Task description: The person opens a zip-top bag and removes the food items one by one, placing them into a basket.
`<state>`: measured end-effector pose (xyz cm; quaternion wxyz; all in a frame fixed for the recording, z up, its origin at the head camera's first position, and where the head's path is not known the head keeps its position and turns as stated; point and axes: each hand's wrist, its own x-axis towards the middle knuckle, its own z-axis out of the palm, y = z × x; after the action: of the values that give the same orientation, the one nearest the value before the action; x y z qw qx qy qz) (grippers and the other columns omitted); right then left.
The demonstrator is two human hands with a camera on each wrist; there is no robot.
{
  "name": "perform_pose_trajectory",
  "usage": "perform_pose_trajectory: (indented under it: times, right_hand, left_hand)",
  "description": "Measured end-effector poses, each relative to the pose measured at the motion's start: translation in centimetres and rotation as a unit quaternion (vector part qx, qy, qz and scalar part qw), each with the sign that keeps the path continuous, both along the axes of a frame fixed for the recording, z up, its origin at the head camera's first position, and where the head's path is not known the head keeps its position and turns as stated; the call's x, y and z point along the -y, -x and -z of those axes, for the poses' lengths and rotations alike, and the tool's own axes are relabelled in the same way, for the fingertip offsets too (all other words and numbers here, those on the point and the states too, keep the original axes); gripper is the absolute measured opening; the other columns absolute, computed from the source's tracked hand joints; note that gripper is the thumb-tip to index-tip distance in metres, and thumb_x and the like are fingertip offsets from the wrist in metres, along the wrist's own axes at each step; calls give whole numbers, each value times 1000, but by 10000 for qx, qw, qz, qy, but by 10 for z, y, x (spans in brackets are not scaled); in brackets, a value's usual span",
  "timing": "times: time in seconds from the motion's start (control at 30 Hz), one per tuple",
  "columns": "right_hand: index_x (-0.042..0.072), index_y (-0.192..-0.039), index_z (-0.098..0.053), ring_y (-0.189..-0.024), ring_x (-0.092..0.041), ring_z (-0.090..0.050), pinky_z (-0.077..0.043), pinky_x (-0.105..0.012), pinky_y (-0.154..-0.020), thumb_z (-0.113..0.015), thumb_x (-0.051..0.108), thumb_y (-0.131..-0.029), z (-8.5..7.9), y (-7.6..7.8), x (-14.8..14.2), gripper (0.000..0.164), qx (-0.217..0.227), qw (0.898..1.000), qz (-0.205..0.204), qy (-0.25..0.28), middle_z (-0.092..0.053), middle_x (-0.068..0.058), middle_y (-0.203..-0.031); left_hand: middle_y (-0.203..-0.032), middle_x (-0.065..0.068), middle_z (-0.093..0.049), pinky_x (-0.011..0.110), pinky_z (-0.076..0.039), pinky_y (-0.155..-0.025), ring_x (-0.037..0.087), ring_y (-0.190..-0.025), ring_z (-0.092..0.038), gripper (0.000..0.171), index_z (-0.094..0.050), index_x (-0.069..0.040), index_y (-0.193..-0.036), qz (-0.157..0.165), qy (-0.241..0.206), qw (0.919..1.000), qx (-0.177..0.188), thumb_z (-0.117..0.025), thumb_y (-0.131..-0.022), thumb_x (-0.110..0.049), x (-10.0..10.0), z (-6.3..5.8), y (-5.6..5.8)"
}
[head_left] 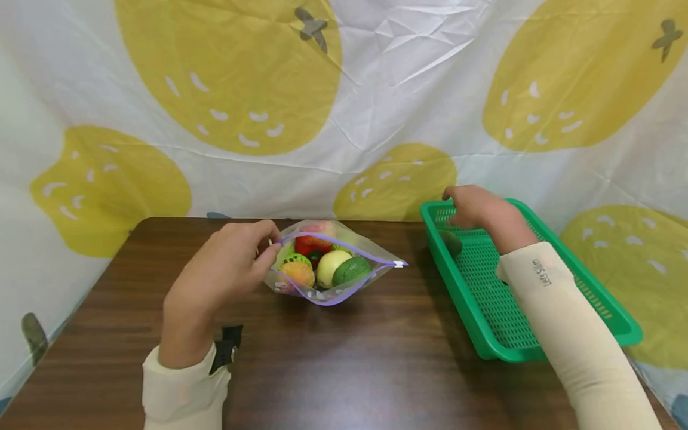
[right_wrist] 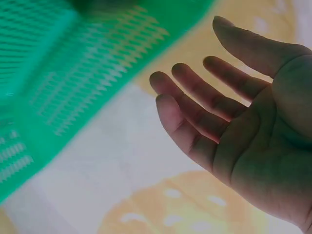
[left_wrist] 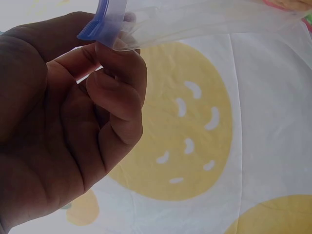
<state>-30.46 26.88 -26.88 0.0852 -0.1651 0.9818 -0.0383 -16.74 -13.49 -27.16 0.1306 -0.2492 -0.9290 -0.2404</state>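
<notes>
My left hand (head_left: 228, 269) pinches the left end of a clear zip bag (head_left: 335, 295) between thumb and fingers. Its purple zip edge (left_wrist: 108, 22) passes between them in the left wrist view. The bag's mouth gapes, showing several fruits inside: an orange-yellow one (head_left: 297, 273), a pale yellow-green one (head_left: 331, 266), a dark green one (head_left: 351, 270) and red ones behind. Over the far end of a green basket (head_left: 457, 292), my right hand (head_left: 478, 209) reaches down with fingers spread and nothing held. Just below it lies a dark green, rounded fruit (head_left: 451, 243), partly hidden.
Both things rest on a dark brown wooden table (head_left: 344, 370). A white slider (head_left: 399, 264) sits at the bag's right end. Behind the table hangs a white cloth (head_left: 408, 107) with yellow fruit prints. The basket stands along the table's right side.
</notes>
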Motion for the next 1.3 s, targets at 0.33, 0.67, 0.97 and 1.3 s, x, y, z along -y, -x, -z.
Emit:
perform_pose_trajectory:
  times: [0.33,0.67,0.97,1.3]
  right_hand:
    - [0,-136,-51,-107,-38,-59,-49,-56,-90,-65,19,-94,-83,-81,47,48,-1420,9801,-690,1200,-62,-24,-124]
    - [0,-123,-62,-89,-14,-67,-57,-38,-76,-77,10,-81,-95,-182,82,45,-3050,8941,-2387,2250,-73,-8,-101]
    - [14,-114,-66,-79,-13,-63,-57,-35,-69,-71,17,-89,-3,-170,158,26,-2075,9364,-2530,1267,-69,4,-101]
    - [9,-112,-64,-85,-24,-66,-59,-41,-62,-61,6,-90,56,-131,191,22,-2370,9592,-1387,679,-70,-7,-94]
  left_hand:
    - [-70,5,-66,37,-47,-60,19,-61,-54,11,-69,-4,-92,-6,1,10000,-6,-58,-91,-6,2,-1,0]
    - [-70,5,-65,37,-47,-58,18,-60,-53,11,-68,-3,-91,-7,-47,10000,-44,-58,-92,-7,1,0,2]
    - [-69,5,-66,37,-47,-58,17,-58,-53,11,-68,-3,-92,-36,-28,10000,-50,-58,-93,-8,4,3,4]
    - [-73,7,-68,39,-49,-60,19,-62,-56,11,-68,-3,-93,-76,-90,9999,68,-59,-93,-8,6,6,5]
